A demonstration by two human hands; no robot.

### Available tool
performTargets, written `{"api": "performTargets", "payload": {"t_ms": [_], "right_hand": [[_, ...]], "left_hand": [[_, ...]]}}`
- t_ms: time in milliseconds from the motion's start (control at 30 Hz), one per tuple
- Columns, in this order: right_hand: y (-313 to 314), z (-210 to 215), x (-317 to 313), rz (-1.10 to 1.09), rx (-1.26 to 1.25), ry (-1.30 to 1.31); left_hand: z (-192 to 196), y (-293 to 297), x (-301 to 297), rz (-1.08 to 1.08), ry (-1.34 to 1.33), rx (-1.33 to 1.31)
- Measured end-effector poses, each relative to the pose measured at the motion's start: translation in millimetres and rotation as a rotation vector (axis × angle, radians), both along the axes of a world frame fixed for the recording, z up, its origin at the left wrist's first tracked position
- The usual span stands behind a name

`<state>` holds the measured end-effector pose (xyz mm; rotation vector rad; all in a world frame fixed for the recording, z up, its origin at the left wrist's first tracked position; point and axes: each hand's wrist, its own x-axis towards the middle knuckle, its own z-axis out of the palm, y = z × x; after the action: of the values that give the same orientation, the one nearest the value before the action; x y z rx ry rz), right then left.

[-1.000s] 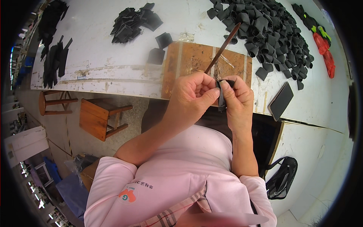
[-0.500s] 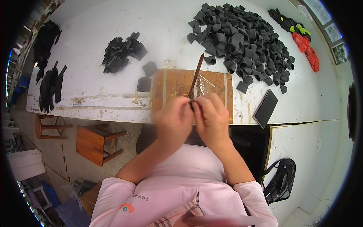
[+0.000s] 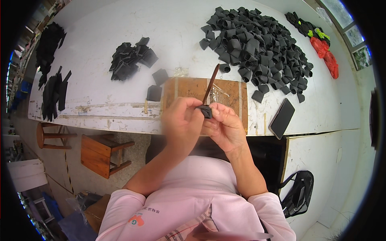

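In front of me, above the near part of a brown board (image 3: 170,90), my two hands meet at a small folded black fabric piece (image 3: 206,111). My right hand (image 3: 226,127) pinches it between thumb and fingers. Partly smeared by motion, my left hand (image 3: 181,122) has its fingers closed at the piece's left side. A slim dark brown pointed stick (image 3: 211,83) rises at a slant just beyond the fingertips. Its lower end is hidden at the fabric and fingers, so I cannot tell what holds it. Two flat black pieces (image 3: 154,93) lie left of the board.
A large heap of black fabric tubes (image 3: 257,48) covers the far right. Flat black pieces (image 3: 130,60) are piled left of centre, with black strips (image 3: 54,92) at the left edge. A phone (image 3: 282,118) lies at right, a red bag (image 3: 325,50) beyond; stools (image 3: 96,154) stand below left.
My hands have turned, bringing the black piece into clearer view between the fingers. The stick's tip has shifted slightly nearer and to the right. The view itself has moved a little.
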<state>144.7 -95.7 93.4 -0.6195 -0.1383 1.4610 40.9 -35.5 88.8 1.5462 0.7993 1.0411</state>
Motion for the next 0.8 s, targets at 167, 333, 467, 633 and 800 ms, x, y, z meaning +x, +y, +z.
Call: {"api": "performTargets", "payload": {"t_ms": [167,333,467,633,800], "right_hand": [[-0.2,12.7,15.4,0.071,-0.096,-0.657],[35.4,67.9,34.8,-0.002,0.187,-0.884],[53.5,37.2,54.2,0.139,0.242,-0.636],[55.1,42.1,56.2,0.165,0.206,-0.696],[51.3,45.6,54.2,0.115,0.202,-0.773]], "left_hand": [[19.1,17.5,-1.7,-0.102,-0.152,-0.573],[61.8,47.2,-0.1,-0.778,-0.950,-1.255],[43.0,59.7,11.3,-0.587,-0.789,-1.181],[38.9,58.0,12.1,-0.578,-0.814,-1.175],[48.6,47.2,17.1,-0.442,-0.567,-0.677]]}}
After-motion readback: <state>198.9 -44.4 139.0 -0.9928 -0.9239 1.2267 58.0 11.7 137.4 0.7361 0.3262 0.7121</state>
